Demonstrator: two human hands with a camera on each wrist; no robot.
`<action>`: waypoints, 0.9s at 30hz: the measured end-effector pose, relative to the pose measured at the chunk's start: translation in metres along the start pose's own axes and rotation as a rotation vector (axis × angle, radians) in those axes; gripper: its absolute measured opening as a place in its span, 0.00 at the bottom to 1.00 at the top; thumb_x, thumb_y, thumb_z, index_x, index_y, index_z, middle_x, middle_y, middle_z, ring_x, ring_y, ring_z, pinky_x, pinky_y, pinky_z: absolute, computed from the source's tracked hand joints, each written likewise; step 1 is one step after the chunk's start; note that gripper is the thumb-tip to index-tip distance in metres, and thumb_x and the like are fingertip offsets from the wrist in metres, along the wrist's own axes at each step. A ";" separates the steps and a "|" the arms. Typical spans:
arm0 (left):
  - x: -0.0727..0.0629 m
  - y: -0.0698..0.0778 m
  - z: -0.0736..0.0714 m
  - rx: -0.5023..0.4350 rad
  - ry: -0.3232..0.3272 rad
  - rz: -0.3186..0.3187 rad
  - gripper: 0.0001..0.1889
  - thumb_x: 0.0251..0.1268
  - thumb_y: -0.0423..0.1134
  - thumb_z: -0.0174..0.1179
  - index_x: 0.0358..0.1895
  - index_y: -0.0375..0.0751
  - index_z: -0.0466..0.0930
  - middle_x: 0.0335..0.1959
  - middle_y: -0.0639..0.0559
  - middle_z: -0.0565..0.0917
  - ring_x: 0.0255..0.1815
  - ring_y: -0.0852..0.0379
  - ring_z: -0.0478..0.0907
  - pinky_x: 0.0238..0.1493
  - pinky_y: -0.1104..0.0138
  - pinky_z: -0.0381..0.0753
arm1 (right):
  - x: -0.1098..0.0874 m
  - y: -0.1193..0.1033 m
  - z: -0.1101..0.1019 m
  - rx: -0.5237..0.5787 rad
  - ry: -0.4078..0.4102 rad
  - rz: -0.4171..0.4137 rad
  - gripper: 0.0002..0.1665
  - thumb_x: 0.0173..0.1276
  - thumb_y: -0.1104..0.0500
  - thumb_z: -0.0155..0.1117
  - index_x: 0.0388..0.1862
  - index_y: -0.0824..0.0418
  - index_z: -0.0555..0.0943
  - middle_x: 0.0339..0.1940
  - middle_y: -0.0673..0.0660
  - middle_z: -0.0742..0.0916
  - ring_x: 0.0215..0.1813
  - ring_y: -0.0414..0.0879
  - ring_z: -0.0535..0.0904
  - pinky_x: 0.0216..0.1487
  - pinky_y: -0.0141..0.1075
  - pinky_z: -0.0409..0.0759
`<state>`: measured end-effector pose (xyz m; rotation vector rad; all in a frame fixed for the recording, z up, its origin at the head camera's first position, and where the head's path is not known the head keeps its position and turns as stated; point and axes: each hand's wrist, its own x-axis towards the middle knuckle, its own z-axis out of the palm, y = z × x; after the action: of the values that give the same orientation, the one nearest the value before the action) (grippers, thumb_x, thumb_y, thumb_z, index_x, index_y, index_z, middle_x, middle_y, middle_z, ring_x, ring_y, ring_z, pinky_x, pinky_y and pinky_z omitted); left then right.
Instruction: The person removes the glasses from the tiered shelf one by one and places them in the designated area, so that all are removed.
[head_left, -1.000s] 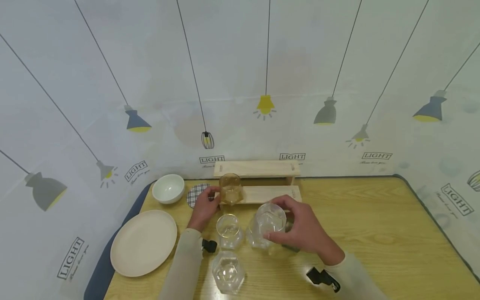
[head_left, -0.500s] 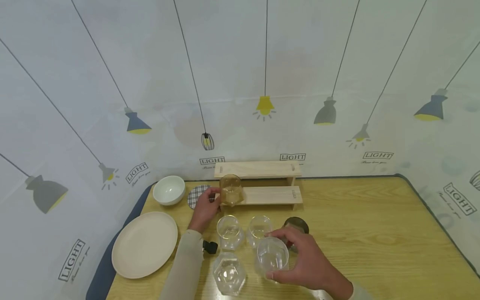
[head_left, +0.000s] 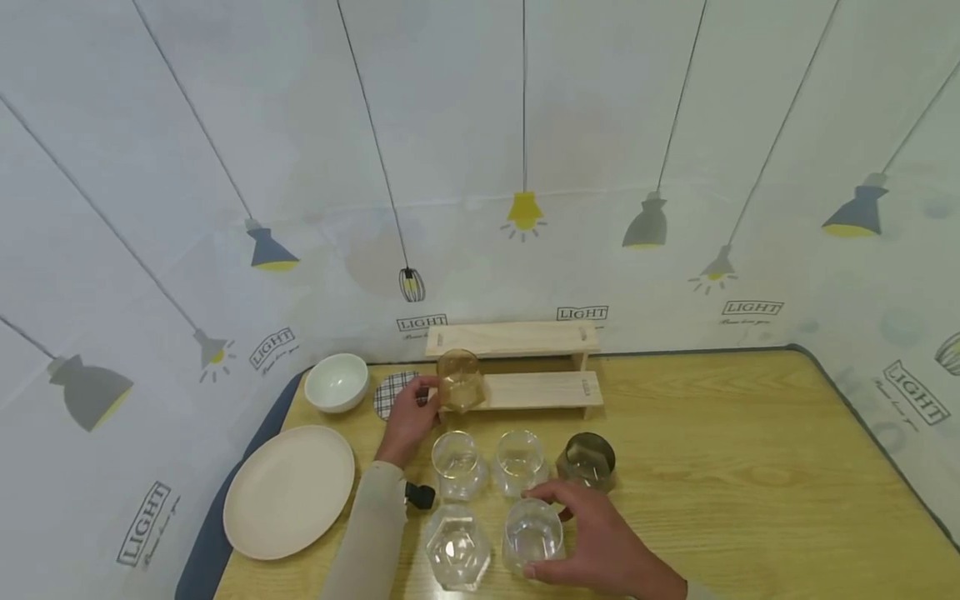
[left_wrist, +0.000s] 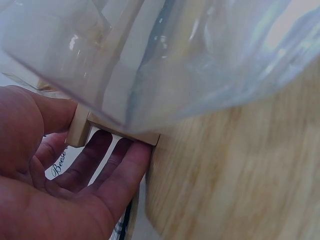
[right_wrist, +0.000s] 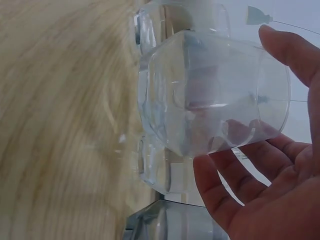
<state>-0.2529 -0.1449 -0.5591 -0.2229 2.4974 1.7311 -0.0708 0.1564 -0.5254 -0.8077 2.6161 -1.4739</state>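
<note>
My right hand (head_left: 600,542) curls round a clear faceted glass (head_left: 532,533) standing near the table's front. In the right wrist view, the thumb is at its rim and the fingers (right_wrist: 217,192) lie along the opposite wall. My left hand (head_left: 408,421) grips the left end of a two-tier wooden shelf (head_left: 536,390), thumb above the board and fingers (left_wrist: 125,175) beneath it. Beside that hand, an amber glass (head_left: 461,383) rests on the lower tier. A clear glass (left_wrist: 200,60) blurs across the left wrist view.
Two gold-rimmed clear glasses (head_left: 457,465) and a smoky dark glass (head_left: 587,462) stand in a row behind another clear hexagonal glass (head_left: 457,547). To the left are a beige plate (head_left: 288,492), a white bowl (head_left: 336,383) and a checked coaster (head_left: 390,396).
My right hand has carried the clear glass from above the back row toward me and down to the table front, uncovering the dark glass. The left hand has stayed at the shelf.
</note>
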 end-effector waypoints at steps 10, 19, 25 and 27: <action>0.001 -0.002 0.000 0.006 0.003 0.015 0.15 0.78 0.40 0.62 0.62 0.46 0.81 0.57 0.42 0.83 0.51 0.50 0.82 0.41 0.64 0.87 | 0.000 0.007 0.008 -0.056 -0.001 0.054 0.43 0.52 0.40 0.88 0.63 0.54 0.82 0.58 0.48 0.89 0.52 0.43 0.84 0.50 0.34 0.85; 0.000 -0.003 -0.002 0.000 0.002 0.013 0.15 0.78 0.40 0.62 0.63 0.47 0.80 0.57 0.42 0.83 0.50 0.50 0.82 0.42 0.64 0.87 | -0.001 0.004 0.005 -0.032 -0.073 0.109 0.45 0.54 0.38 0.86 0.67 0.53 0.79 0.57 0.47 0.88 0.55 0.46 0.84 0.53 0.37 0.86; 0.001 -0.005 -0.001 0.001 0.009 0.021 0.14 0.78 0.39 0.62 0.62 0.46 0.81 0.57 0.41 0.83 0.52 0.49 0.82 0.42 0.63 0.87 | 0.001 -0.003 -0.002 -0.047 -0.064 0.094 0.45 0.56 0.35 0.83 0.68 0.52 0.78 0.62 0.49 0.87 0.59 0.47 0.84 0.56 0.42 0.87; 0.002 -0.005 -0.001 0.005 0.009 0.029 0.14 0.78 0.38 0.62 0.62 0.45 0.81 0.57 0.41 0.83 0.53 0.49 0.82 0.42 0.64 0.87 | 0.004 -0.006 -0.005 -0.058 -0.034 0.055 0.41 0.59 0.38 0.83 0.67 0.50 0.79 0.61 0.49 0.87 0.58 0.47 0.84 0.55 0.41 0.87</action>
<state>-0.2537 -0.1474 -0.5639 -0.1964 2.5233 1.7384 -0.0737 0.1563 -0.5169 -0.7527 2.6450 -1.3641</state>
